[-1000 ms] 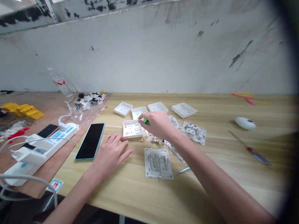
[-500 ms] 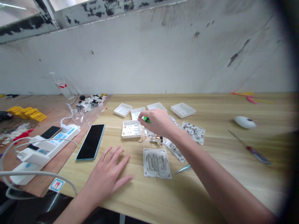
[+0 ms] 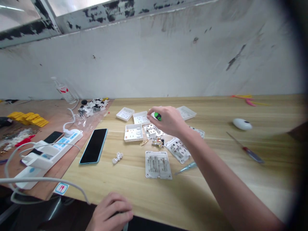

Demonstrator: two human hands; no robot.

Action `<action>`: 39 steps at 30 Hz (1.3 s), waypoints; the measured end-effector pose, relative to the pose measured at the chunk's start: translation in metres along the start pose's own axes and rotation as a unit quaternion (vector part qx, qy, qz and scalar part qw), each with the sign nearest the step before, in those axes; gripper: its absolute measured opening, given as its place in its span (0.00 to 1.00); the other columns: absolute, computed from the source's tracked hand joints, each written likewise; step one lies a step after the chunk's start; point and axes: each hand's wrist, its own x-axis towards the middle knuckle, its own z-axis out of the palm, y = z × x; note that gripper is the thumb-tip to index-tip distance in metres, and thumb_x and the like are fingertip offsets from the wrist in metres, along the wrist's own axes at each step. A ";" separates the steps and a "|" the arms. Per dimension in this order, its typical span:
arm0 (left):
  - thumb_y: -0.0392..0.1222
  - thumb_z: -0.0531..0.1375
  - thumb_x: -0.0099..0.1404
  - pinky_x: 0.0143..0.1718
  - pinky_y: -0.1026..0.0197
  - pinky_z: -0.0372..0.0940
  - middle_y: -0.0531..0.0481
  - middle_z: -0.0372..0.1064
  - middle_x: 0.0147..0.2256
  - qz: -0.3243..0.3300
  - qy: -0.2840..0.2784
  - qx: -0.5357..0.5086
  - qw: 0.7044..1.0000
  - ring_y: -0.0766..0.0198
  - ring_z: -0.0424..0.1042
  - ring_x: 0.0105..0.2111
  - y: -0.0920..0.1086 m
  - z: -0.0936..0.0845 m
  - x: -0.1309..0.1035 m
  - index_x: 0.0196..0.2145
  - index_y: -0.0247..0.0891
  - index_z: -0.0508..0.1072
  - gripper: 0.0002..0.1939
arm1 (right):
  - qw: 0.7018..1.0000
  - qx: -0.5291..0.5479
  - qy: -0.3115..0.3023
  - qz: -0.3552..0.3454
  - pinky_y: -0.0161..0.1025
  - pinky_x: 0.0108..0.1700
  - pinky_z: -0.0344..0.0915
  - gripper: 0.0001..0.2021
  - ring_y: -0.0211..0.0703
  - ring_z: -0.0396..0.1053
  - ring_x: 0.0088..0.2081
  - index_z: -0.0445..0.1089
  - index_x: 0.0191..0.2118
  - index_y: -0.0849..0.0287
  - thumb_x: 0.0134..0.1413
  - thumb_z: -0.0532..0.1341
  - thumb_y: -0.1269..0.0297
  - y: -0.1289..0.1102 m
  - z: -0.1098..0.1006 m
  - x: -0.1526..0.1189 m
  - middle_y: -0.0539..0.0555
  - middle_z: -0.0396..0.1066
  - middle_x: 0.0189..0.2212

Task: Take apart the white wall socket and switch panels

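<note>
My right hand [image 3: 168, 120] is closed around a green-and-black screwdriver [image 3: 158, 116]; its shaft and tip are hidden. It hangs over white socket parts: a square socket housing [image 3: 133, 132], another housing [image 3: 141, 117] behind it, and an open socket insert [image 3: 152, 131] partly below the hand. My left hand [image 3: 112, 210] is at the table's front edge, fingers curled, nothing seen in them. Between the hands lie a small white plastic part [image 3: 117, 158], a grey-white back plate [image 3: 158, 164], brass contacts [image 3: 143, 142] and a metal-fitted block [image 3: 158, 142].
At left are a phone [image 3: 94, 146], a white power strip [image 3: 50, 160] with cables, and a bottle [image 3: 64, 90]. A light-blue tester screwdriver [image 3: 186, 167] lies under my right forearm. Farther right are a red-handled screwdriver [image 3: 251, 154] and a white mouse [image 3: 242, 124].
My left hand has drawn back from flat on the table to its front edge and curled, uncovering the small white part. My right hand still holds the screwdriver, slightly farther right.
</note>
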 end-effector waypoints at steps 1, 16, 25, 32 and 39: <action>0.30 0.57 0.65 0.35 0.63 0.70 0.46 0.74 0.31 -0.023 0.002 -0.025 0.999 0.63 0.71 0.34 0.001 -0.002 0.007 0.40 0.34 0.73 0.07 | 1.000 0.014 0.000 0.004 0.36 0.30 0.52 0.12 0.38 0.65 0.29 0.72 0.40 0.56 0.54 0.55 0.63 0.001 -0.006 -0.003 0.51 0.72 0.29; 0.38 0.58 0.65 0.40 0.53 0.66 0.45 0.76 0.35 -0.263 0.021 0.141 0.954 0.56 0.73 0.36 -0.138 -0.007 0.145 0.35 0.36 0.77 0.07 | 0.996 0.024 -0.062 0.052 0.36 0.33 0.58 0.19 0.40 0.67 0.32 0.65 0.51 0.56 0.52 0.56 0.66 0.044 -0.013 -0.068 0.52 0.72 0.34; 0.45 0.62 0.62 0.44 0.52 0.62 0.47 0.72 0.37 -0.128 -0.079 0.085 0.985 0.57 0.69 0.40 -0.114 0.009 0.146 0.35 0.39 0.77 0.08 | 0.984 -0.105 -0.140 0.010 0.37 0.27 0.52 0.11 0.44 0.71 0.30 0.73 0.39 0.55 0.54 0.59 0.56 0.032 0.019 -0.072 0.55 0.76 0.31; 0.42 0.60 0.64 0.41 0.53 0.62 0.48 0.72 0.36 -0.113 -0.080 0.059 0.989 0.59 0.69 0.38 -0.119 0.021 0.148 0.34 0.39 0.77 0.06 | 0.977 -0.142 -0.156 0.004 0.38 0.26 0.50 0.13 0.46 0.71 0.29 0.73 0.36 0.58 0.52 0.62 0.53 0.025 0.031 -0.072 0.56 0.76 0.29; 0.43 0.61 0.64 0.43 0.56 0.64 0.47 0.72 0.36 -0.205 0.002 -0.088 0.975 0.60 0.71 0.38 -0.120 0.002 0.159 0.33 0.38 0.77 0.08 | 0.977 -0.146 -0.155 0.014 0.37 0.26 0.48 0.15 0.42 0.70 0.28 0.73 0.31 0.57 0.60 0.54 0.56 0.025 0.030 -0.070 0.55 0.75 0.28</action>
